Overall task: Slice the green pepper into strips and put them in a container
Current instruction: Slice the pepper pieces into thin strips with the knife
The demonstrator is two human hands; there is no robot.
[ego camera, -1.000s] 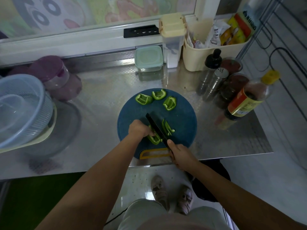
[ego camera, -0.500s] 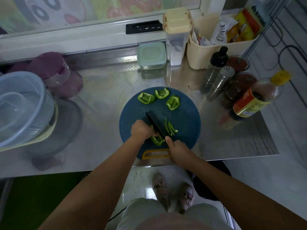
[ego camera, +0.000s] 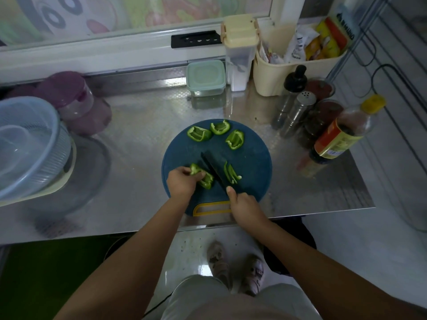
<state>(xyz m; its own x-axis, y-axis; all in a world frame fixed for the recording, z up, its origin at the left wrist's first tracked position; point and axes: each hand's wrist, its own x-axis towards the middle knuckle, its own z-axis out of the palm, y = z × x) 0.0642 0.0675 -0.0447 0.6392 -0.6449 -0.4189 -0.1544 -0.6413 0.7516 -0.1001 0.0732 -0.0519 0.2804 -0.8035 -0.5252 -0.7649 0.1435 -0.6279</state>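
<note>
- Pinching a green pepper piece (ego camera: pixel 204 179), the left grip (ego camera: pixel 182 184) is steadying it on a round blue board (ego camera: pixel 253 161).
- The right grip (ego camera: pixel 244 204) is clasping a black knife (ego camera: pixel 213 167) beside thin green strips (ego camera: pixel 231 174).

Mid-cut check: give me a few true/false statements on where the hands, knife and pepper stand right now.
1. The right hand grips the knife. True.
2. The left hand holds a pepper piece on the cutting board. True.
3. The cut strips lie left of the blade. False: they lie right of it, on the board.
4. Three uncut pieces wait at the board's far side. True.
5. The green-lidded container stands open. False: its lid is on.
</note>
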